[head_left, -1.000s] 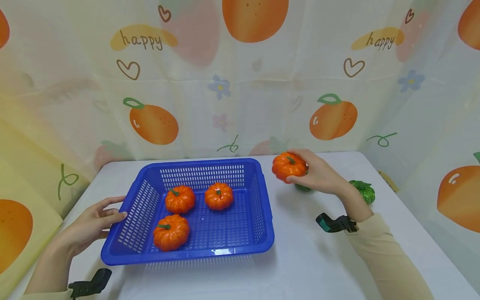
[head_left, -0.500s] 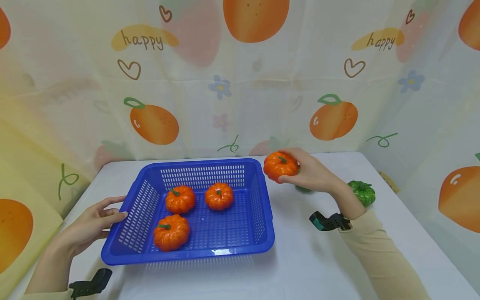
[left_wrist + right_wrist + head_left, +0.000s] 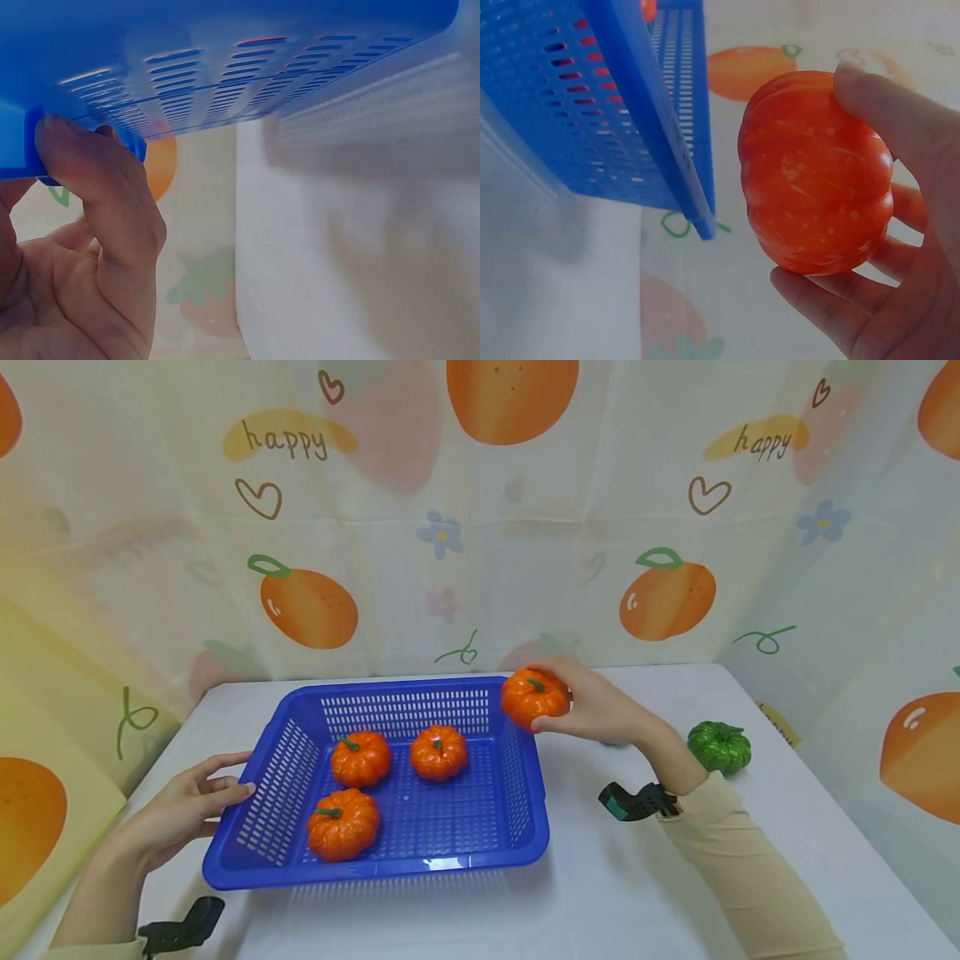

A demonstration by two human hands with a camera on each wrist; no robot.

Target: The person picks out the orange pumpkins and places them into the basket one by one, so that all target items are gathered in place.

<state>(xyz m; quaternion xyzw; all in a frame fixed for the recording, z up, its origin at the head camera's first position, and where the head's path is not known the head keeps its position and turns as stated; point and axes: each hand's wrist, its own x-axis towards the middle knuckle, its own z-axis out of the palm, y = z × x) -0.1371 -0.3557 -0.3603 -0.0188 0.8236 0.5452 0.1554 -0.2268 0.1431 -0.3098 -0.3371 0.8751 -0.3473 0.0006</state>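
My right hand (image 3: 600, 703) holds an orange pumpkin (image 3: 534, 697) between thumb and fingers, at the far right corner of a blue plastic basket (image 3: 542, 827). In the right wrist view this pumpkin (image 3: 817, 176) is apart from the basket's rim (image 3: 649, 112). My left hand (image 3: 183, 810) grips the basket's left rim, its thumb on top and fingers beneath; the left wrist view shows the fingers (image 3: 112, 187) curled at the rim. Inside the basket lie three orange pumpkins: one at back left (image 3: 361, 759), one at back right (image 3: 438, 752) and one in front (image 3: 342, 825).
A green pumpkin (image 3: 718, 747) sits on the white table (image 3: 622, 893) at right. Another green thing (image 3: 617, 743) is mostly hidden behind my right hand. A fruit-printed curtain (image 3: 480, 568) hangs behind the table.
My right hand has moved left with the orange pumpkin, from beside the basket to its far right corner. The left hand and the basket have stayed in place.
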